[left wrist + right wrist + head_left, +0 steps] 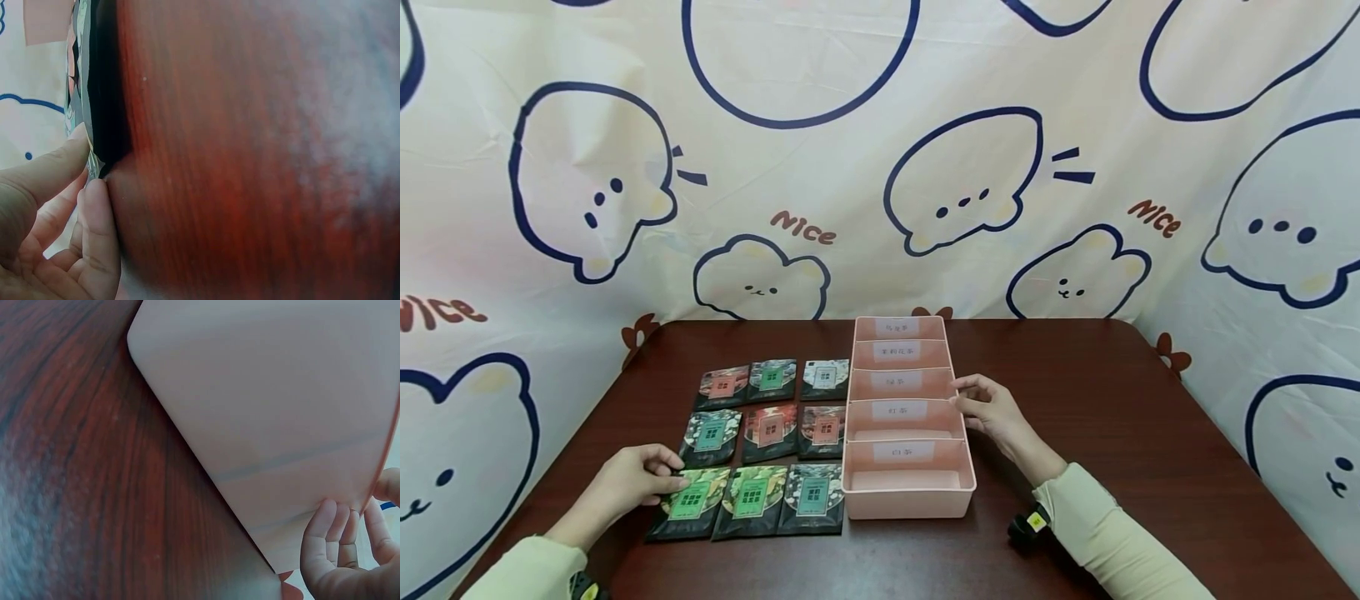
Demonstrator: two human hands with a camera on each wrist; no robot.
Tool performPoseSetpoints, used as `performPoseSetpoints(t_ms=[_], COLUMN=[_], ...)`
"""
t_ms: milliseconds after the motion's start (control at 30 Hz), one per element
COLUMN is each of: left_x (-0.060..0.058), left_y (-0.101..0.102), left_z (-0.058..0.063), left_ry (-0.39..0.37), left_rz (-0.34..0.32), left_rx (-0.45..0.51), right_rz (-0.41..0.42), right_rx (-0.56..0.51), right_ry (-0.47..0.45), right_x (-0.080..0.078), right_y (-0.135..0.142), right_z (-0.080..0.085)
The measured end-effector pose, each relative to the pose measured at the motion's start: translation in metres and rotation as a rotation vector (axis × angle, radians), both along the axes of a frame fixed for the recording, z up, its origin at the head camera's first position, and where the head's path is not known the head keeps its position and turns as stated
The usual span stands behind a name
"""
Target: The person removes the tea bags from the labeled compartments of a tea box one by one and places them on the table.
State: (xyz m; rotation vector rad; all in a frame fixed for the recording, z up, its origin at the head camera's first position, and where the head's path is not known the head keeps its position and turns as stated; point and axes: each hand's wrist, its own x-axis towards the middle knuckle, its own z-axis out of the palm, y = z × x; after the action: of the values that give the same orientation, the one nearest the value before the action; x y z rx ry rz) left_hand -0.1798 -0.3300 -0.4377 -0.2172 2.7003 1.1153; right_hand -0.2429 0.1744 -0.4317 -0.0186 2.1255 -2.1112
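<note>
Several dark tea packets with coloured labels lie in rows on the table. At the near left corner, my left hand (pixel 632 479) pinches the edge of a green-labelled tea packet (pixel 691 500); in the left wrist view, thumb and fingers (pixel 97 212) meet at the corner of the stack-like row of packets (pixel 84 75). Right of the packets stands a pink divided box (pixel 910 504) with white labels in its compartments. My right hand (pixel 1000 421) grips the box's right rim, and the right wrist view shows several fingers (pixel 320 531) against the outer wall (pixel 262 381).
Beside the held packet are another green-labelled packet (pixel 750 500) and a teal-labelled one (pixel 812 498), close to the box's left wall. Dark wooden table (pixel 1150 467) extends to the right. A patterned cloth (pixel 865 183) hangs behind and at both sides.
</note>
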Motion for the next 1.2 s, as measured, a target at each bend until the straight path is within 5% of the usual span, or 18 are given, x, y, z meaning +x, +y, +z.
performPoseSetpoints(t_ms=[667, 900, 1200], left_x=[-0.002, -0.011, -0.036], left_y=[-0.004, -0.005, 0.023], left_z=[0.005, 0.026, 0.071], left_ry=[-0.013, 0.037, 0.121], left_rz=[-0.006, -0.057, -0.180], left_rx=[0.030, 0.066, 0.119], right_rz=[0.019, 0.014, 0.025], right_rx=[-0.029, -0.018, 0.025], right_ry=[0.000, 0.001, 0.009], right_x=[0.001, -0.002, -0.003], right_y=[-0.002, -0.002, 0.000], right_z=[-0.001, -0.002, -0.001])
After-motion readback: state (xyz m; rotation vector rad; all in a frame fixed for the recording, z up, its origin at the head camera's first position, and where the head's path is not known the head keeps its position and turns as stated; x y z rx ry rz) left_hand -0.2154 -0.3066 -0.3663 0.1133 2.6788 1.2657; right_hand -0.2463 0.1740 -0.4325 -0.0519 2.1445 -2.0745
